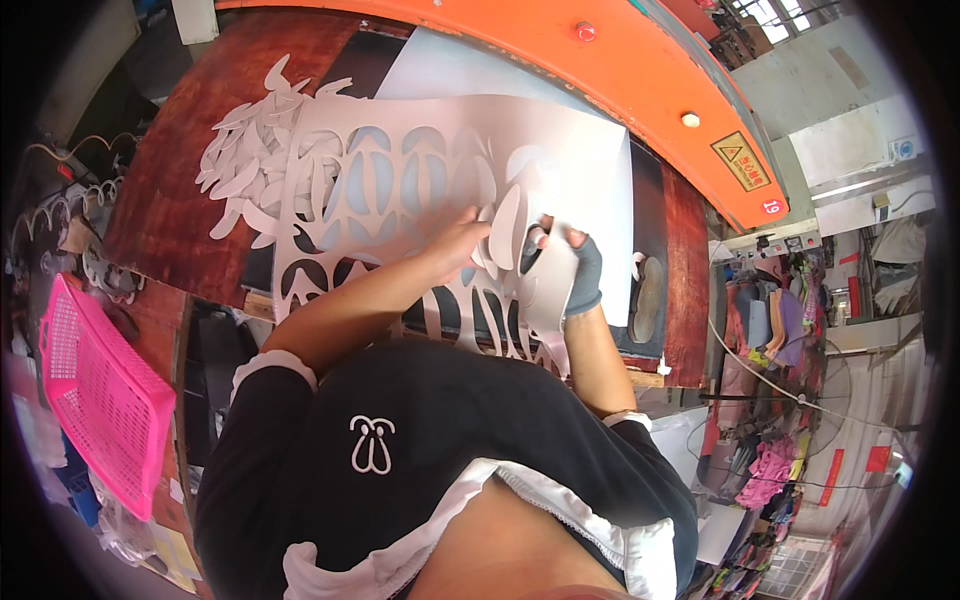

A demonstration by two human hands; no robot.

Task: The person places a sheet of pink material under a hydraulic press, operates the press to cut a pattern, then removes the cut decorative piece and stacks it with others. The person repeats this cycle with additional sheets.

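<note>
A pale pinkish sheet (590,150) lies over the work surface, with rows of curved openings cut through it. My left hand (462,243) is closed at the middle of the sheet, its fingertips on a small curved cut piece (487,232). Beside those fingers a longer pale cut piece (510,225) stands tilted up. My right hand (582,268), in a grey glove with bare fingertips, grips the sheet's near right part, which is lifted and bent. Several loose cut pieces (255,160) are heaped on the sheet's left side.
An orange machine beam (500,30) with a red button (586,32) crosses the far side. Dark red boards (190,150) flank a white pad (440,65). A sole-shaped item (648,300) lies at the right. A pink basket (105,390) stands at the left.
</note>
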